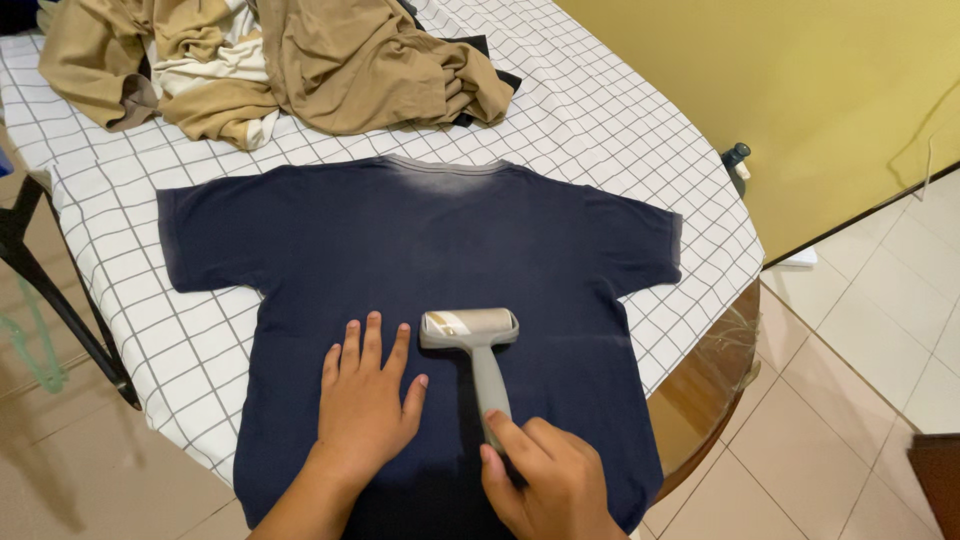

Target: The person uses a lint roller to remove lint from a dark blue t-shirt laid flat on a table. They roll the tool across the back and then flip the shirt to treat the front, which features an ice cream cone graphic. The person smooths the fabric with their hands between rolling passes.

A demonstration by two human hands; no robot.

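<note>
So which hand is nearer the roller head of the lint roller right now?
Left. The left hand lies flat on the navy T-shirt, its fingertips just beside the roller head. The right hand grips the far end of the grey handle, farther from the head.

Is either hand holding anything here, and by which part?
The right hand grips the grey lint roller by the lower end of its handle. The left hand holds nothing; it lies flat on the dark blue T-shirt.

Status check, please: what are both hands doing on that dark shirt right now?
Left hand flat on the navy T-shirt, pressing it down. Right hand gripping the grey lint roller, head on the cloth. Pile of tan clothes lies beyond the collar, clear of the shirt.
</note>
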